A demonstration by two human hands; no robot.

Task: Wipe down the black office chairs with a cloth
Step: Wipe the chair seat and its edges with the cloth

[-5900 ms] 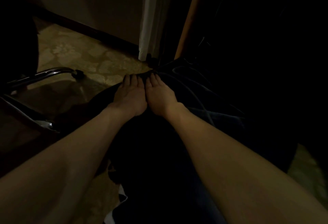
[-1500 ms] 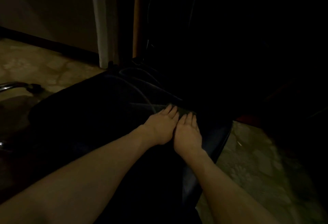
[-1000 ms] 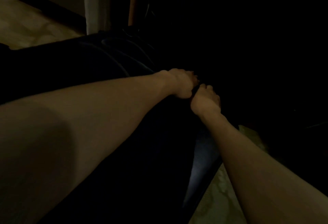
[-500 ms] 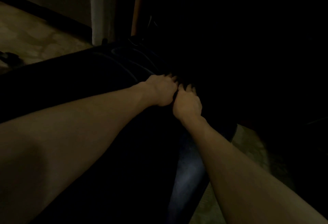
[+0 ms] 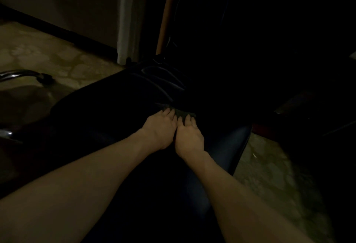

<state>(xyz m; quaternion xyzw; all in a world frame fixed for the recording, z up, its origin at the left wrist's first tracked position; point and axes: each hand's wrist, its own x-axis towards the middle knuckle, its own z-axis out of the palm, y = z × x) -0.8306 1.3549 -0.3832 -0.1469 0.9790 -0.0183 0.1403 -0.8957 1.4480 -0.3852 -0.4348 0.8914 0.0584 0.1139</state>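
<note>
- Floor [image 5: 38, 54]: pale patterned surface, well left of my hands and again off to their right.
- Black office chair seat [image 5: 119, 112]: dark padded surface directly under both hands; its right edge catches a faint sheen just right of my right wrist.
- Chrome chair arm [image 5: 19, 73]: far left of the grip, belonging to a neighbouring chair.
- Left hand [image 5: 159, 129]: fingers extended, pressing flat on the cloth.
- Right hand [image 5: 189, 137]: touching the left, fingers likewise flat, gripping nothing.
- Cloth [image 5: 181, 113]: dark, barely visible, pinned under my fingertips at the seat's rear.
- Judgement: I should keep even palm pressure and overlap strokes outward towards the edges.
</note>
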